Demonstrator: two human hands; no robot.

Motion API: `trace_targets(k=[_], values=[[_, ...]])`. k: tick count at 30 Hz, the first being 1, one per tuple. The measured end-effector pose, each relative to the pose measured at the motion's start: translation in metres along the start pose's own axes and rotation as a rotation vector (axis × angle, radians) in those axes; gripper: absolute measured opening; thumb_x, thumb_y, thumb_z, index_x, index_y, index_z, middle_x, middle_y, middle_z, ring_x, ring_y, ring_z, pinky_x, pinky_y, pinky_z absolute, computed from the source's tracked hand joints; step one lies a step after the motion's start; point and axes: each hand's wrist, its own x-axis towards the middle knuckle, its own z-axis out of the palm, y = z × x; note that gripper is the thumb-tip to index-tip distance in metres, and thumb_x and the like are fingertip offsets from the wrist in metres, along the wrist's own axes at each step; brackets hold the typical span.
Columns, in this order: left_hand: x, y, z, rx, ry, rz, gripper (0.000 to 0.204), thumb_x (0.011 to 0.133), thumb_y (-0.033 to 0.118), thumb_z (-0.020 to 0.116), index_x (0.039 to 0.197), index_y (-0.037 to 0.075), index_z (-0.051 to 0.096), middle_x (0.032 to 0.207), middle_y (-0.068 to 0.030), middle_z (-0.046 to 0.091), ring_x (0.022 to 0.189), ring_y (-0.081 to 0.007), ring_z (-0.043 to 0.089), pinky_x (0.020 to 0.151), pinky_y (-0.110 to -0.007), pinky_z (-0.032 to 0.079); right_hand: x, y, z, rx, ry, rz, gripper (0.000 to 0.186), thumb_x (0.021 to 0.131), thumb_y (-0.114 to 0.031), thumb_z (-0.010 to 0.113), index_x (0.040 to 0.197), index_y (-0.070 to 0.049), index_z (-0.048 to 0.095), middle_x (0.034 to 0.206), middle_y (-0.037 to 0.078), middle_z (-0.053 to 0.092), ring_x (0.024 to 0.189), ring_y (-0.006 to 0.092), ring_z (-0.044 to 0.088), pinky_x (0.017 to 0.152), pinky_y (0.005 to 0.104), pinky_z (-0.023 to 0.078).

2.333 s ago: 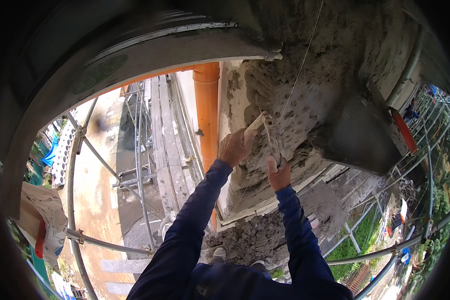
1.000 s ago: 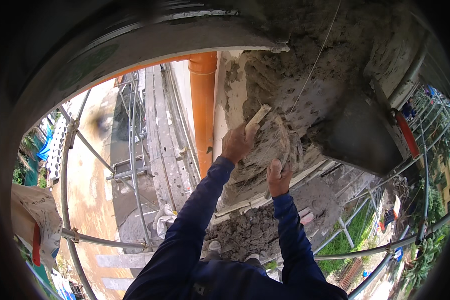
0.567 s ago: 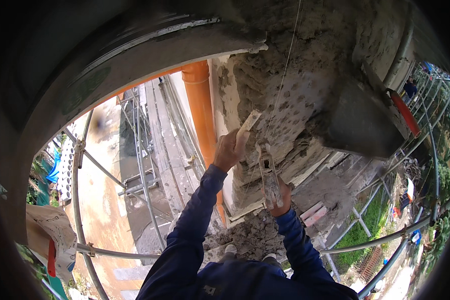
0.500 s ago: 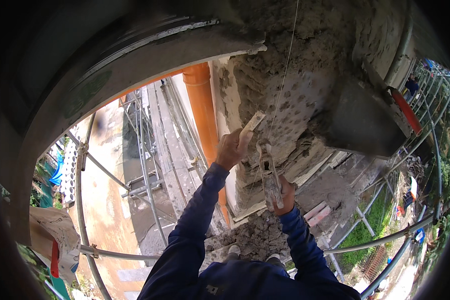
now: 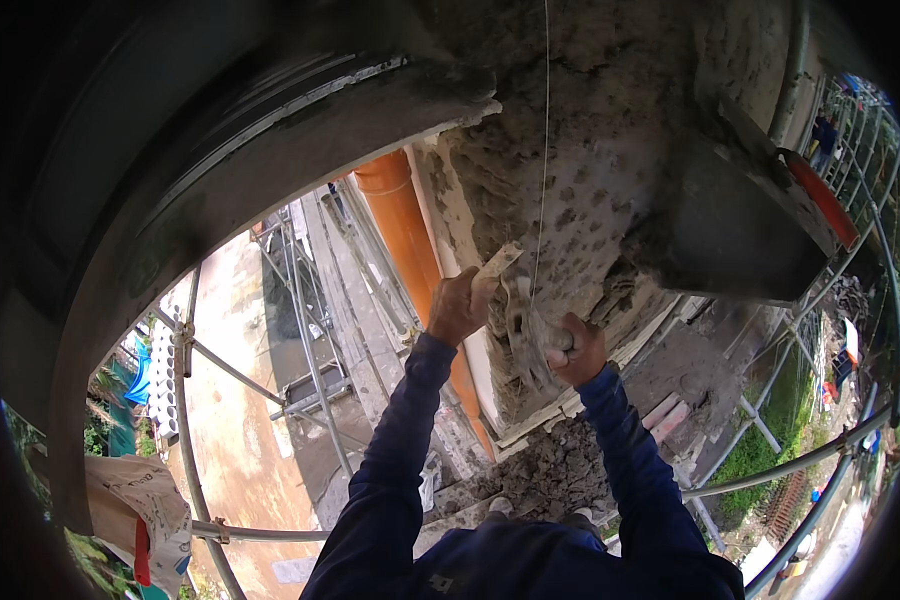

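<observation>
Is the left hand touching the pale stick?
Touching: the head view shows the left hand closed around the pale stick, whose far end juts out beyond the grip.

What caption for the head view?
Left hand grips a pale bar, right hand a smeared tool, near an orange pipe.

The held strip (image 5: 500, 261) is showing cream, the pipe (image 5: 400, 215) orange — the wall (image 5: 600, 190) is displaying grey with darker dimples — and the sleeves (image 5: 395, 450) are appearing navy.

Scaffolding poles (image 5: 270, 535) and heaped mortar (image 5: 560, 468) show a building site.
</observation>
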Motion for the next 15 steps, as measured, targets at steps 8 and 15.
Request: trace_targets(k=[8, 15], values=[[-0.004, -0.008, -0.005, 0.051, 0.01, -0.063, 0.037, 0.095, 0.037, 0.058, 0.083, 0.002, 0.062, 0.059, -0.0175, 0.058, 0.055, -0.0369, 0.062, 0.05, -0.041, 0.046, 0.0, -0.069, -0.007, 0.315, 0.185, -0.203, 0.056, 0.084, -0.061, 0.067, 0.08, -0.006, 0.054, 0.059, 0.008, 0.05, 0.047, 0.0227, 0.054, 0.044, 0.0356, 0.042], [0.014, -0.015, -0.005, 0.188, -0.021, -0.02, 0.042, 0.094, 0.042, 0.057, 0.08, 0.002, 0.06, 0.06, -0.0193, 0.059, 0.056, -0.0396, 0.062, 0.051, -0.044, 0.046, 0.01, -0.02, 0.009, -0.031, 0.033, 0.277, 0.053, 0.084, -0.057, 0.069, 0.076, -0.008, 0.051, 0.056, 0.01, 0.048, 0.045, 0.0277, 0.054, 0.042, 0.036, 0.042]])
